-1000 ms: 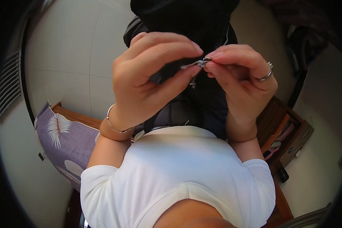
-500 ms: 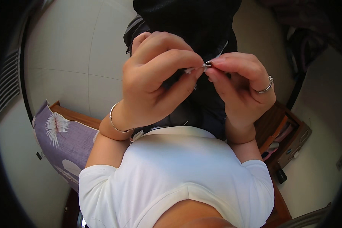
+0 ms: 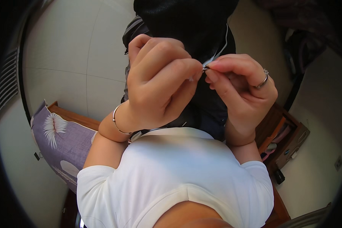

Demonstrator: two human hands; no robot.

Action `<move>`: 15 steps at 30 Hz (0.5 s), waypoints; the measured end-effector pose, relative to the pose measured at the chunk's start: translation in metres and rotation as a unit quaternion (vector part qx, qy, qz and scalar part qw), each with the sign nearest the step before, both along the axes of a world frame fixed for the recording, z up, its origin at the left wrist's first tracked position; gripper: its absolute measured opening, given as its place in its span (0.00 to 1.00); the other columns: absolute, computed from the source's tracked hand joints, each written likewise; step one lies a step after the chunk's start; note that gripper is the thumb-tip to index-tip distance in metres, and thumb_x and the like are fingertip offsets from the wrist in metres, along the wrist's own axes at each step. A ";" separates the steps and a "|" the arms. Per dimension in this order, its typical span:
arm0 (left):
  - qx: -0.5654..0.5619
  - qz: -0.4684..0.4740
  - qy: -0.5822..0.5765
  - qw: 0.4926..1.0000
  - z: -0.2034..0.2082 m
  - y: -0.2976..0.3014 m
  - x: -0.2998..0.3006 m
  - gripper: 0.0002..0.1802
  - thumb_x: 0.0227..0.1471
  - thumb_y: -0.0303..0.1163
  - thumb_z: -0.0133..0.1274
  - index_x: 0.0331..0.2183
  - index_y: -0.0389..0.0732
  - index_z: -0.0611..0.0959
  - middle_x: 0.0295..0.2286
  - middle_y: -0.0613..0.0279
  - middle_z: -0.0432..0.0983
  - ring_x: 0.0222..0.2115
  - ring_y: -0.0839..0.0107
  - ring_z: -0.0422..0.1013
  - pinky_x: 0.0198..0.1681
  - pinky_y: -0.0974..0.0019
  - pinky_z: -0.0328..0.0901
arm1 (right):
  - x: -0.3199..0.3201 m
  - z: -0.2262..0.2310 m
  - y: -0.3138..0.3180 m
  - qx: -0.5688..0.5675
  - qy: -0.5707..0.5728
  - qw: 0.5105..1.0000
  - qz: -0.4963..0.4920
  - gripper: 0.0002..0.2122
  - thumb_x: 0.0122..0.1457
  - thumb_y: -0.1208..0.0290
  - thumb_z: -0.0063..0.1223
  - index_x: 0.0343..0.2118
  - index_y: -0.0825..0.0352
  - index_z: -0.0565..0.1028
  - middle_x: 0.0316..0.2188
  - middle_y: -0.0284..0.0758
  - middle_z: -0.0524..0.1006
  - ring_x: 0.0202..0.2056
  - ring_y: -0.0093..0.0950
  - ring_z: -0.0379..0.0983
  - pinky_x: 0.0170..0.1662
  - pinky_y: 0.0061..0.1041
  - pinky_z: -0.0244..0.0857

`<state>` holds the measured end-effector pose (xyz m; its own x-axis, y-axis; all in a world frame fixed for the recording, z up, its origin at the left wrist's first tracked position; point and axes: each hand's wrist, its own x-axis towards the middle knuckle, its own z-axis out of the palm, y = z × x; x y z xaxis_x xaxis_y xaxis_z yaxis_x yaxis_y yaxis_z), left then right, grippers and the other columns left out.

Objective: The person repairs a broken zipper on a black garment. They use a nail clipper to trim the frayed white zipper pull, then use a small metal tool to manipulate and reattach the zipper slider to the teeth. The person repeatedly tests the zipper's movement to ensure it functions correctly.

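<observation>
My left hand [image 3: 155, 81], a bangle on its wrist, pinches thumb and forefinger together on a white string, whose frayed end pokes out below the fingers. Close beside it, my right hand [image 3: 245, 81], wearing a ring, grips a tiny dark, shiny metal piece [image 3: 205, 68] between thumb and forefinger. The fingertips of both hands almost meet there. From this spot a thin white cord [image 3: 226, 38] rises in a curve over the black cloth [image 3: 184, 22]. The exact kind of the metal piece is too small to make out.
Dark clothing covers my lap beneath the hands. At left lies a purple cloth with white feather prints [image 3: 70, 136] over a wooden edge. An open wooden drawer unit [image 3: 283, 140] holding small items stands at right. Pale tiled floor [image 3: 64, 45] stretches away at upper left.
My left hand has turned slightly and its fingers have drawn closer together. More of the white cord shows, now curving up above my right hand.
</observation>
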<state>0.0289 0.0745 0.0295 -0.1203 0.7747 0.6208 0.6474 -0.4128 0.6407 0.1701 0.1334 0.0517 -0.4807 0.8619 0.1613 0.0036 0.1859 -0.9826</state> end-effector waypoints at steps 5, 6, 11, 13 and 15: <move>0.023 0.021 0.022 0.999 -0.004 0.000 0.001 0.08 0.28 0.20 0.51 0.20 0.40 0.75 0.19 0.67 0.65 0.21 0.72 0.64 0.32 0.66 0.49 | -0.001 0.003 0.002 -0.004 -0.030 0.999 0.011 0.04 0.41 0.86 0.53 0.23 0.72 0.74 0.21 0.35 0.73 0.22 0.20 0.70 0.24 0.14 0.64; 0.023 0.024 0.025 0.999 -0.004 0.000 0.002 0.08 0.28 0.20 0.51 0.20 0.40 0.75 0.19 0.67 0.65 0.21 0.71 0.64 0.32 0.66 0.49 | 0.000 0.004 0.003 -0.002 -0.037 0.999 0.016 0.04 0.41 0.86 0.53 0.23 0.72 0.74 0.21 0.35 0.73 0.21 0.20 0.70 0.24 0.14 0.64; 0.018 0.025 0.036 0.999 -0.005 -0.001 0.001 0.08 0.28 0.20 0.52 0.21 0.40 0.75 0.18 0.67 0.65 0.21 0.72 0.64 0.34 0.66 0.50 | 0.000 0.006 0.006 0.000 -0.051 0.998 0.032 0.04 0.42 0.85 0.53 0.23 0.72 0.74 0.21 0.35 0.73 0.22 0.20 0.70 0.25 0.14 0.64; 0.001 0.023 0.027 0.999 -0.004 -0.003 -0.001 0.09 0.29 0.20 0.52 0.21 0.41 0.75 0.18 0.67 0.65 0.22 0.73 0.64 0.34 0.66 0.50 | 0.000 0.005 0.006 -0.012 -0.031 0.999 0.039 0.05 0.42 0.86 0.53 0.24 0.72 0.74 0.22 0.35 0.73 0.23 0.20 0.70 0.26 0.14 0.64; -0.020 0.022 0.002 1.000 0.002 -0.003 -0.001 0.09 0.29 0.20 0.52 0.21 0.41 0.75 0.18 0.68 0.66 0.22 0.73 0.63 0.34 0.67 0.50 | 0.000 0.002 0.006 -0.024 0.011 0.999 0.043 0.06 0.42 0.87 0.52 0.25 0.72 0.74 0.24 0.36 0.73 0.25 0.21 0.70 0.28 0.14 0.65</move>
<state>0.0282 0.0718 0.0312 -0.1514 0.7928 0.5904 0.6670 -0.3589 0.6529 0.1703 0.1394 0.0532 -0.5509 0.8240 0.1323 -0.0319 0.1377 -0.9900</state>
